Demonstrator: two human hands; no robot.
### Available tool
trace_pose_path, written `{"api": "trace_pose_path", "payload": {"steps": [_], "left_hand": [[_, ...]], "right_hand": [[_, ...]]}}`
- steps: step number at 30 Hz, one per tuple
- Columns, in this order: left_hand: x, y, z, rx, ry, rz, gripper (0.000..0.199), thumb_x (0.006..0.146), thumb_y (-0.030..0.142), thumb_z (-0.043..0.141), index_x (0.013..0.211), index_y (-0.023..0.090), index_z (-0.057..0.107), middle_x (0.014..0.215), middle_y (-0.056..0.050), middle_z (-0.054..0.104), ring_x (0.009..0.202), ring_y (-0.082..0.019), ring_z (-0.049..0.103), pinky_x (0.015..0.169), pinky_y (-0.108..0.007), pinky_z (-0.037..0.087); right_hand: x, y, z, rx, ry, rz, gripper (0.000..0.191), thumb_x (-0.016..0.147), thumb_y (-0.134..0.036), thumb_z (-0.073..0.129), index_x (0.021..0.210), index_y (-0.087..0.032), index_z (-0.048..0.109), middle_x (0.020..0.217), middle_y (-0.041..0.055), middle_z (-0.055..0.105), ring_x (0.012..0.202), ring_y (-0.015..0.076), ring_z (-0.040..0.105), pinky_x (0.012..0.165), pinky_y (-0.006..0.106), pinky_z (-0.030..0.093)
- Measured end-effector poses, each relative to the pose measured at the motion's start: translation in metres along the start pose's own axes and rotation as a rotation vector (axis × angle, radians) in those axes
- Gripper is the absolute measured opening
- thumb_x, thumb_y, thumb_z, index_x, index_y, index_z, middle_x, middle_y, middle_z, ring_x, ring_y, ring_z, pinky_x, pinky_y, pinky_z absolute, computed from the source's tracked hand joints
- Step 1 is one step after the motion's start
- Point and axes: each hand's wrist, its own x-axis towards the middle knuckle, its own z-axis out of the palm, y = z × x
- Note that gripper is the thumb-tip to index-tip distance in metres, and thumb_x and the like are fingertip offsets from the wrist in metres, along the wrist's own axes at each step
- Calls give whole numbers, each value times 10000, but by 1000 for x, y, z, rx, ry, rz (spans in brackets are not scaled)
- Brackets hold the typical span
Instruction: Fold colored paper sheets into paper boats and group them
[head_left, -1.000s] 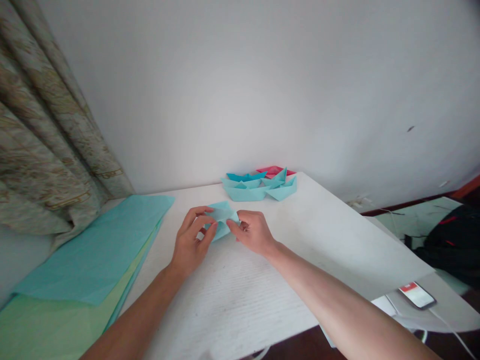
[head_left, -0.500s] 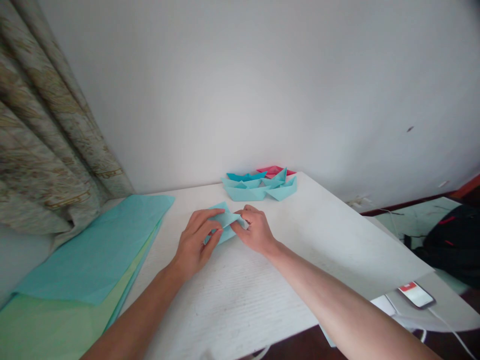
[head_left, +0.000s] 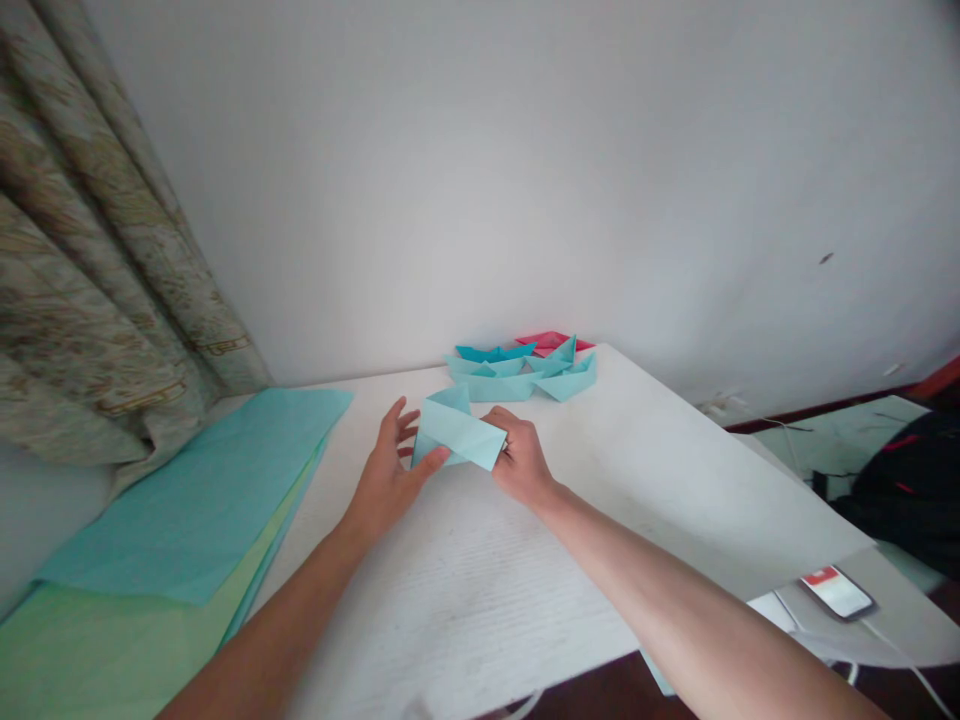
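Head view: folded paper [head_left: 457,432] between fingers [head_left: 391,420]

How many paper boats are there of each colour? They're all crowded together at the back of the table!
Pink paper boat: 1
Deep blue paper boat: 1
Pale aqua paper boats: 4
Total: 6

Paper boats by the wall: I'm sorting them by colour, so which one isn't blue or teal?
The red paper boat, at the back of the group; the others are teal or blue.
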Motion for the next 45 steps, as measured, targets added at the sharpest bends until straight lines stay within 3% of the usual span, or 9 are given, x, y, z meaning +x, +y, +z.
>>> {"api": "trace_pose_path", "payload": {"steps": [4,10,12,16,20,25,30,37,45], "left_hand": [[4,3,0,-165,-248,-222,445,756,456,631,1034,109,612,879,-104,682,769,-236,635,651,-347,522],[2,13,-4,-131,-283,-211,359,739,484,630,627,144,667,611,-54,677,579,-198,602,558,-296,485],[2,13,-4,-181,-280,-230,356,741,486,627,642,150,685,634,-60,699,602,-210,625,572,-305,504],[4,10,-4,-282,-227,-323,347,742,471,641,732,131,712,660,-77,719,642,-227,664,591,-325,535],[4,9,-5,-313,-203,-386,347,723,462,668,755,121,720,651,-72,718,659,-233,674,611,-343,549],[1,6,-5,-332,-281,-375,303,689,418,715,701,115,720,676,-66,719,676,-231,670,660,-347,537],[-1,13,-5,-635,-267,-415,380,706,339,731,1024,138,680,931,-107,729,816,-237,679,729,-360,540],[2,18,-4,-672,-143,-467,355,697,345,739,950,98,708,834,-91,737,695,-204,675,703,-346,549],[1,8,-6,-394,-231,-483,288,645,383,752,785,132,730,633,-23,690,586,-189,630,578,-289,487]], "right_hand": [[0,2,1,41,17,33,189,718,-78,510,580,-196,565,587,-1,511,626,155,500,555,246,358],[1,4,3,120,130,5,159,744,-113,569,801,-225,665,784,27,626,759,184,551,706,309,429],[2,3,1,105,156,1,114,791,-167,557,752,-221,649,858,45,631,855,201,543,799,344,421],[3,2,-3,155,227,75,335,920,-341,401,720,-192,625,1036,84,571,1014,206,513,915,354,381],[5,6,0,248,201,167,322,868,-470,481,791,-194,628,1079,87,536,1061,213,509,863,315,421],[7,11,8,360,137,271,263,756,-427,640,714,-173,586,896,54,578,772,162,561,656,269,455],[7,8,10,464,80,407,292,693,-428,690,691,-189,522,582,-37,526,519,108,474,484,227,384],[6,8,12,584,10,546,532,612,-371,765,1037,-233,474,584,-73,581,465,112,503,438,207,368],[2,18,16,560,-114,610,282,650,-414,724,662,-157,609,534,-43,527,443,83,417,429,212,311]]}}
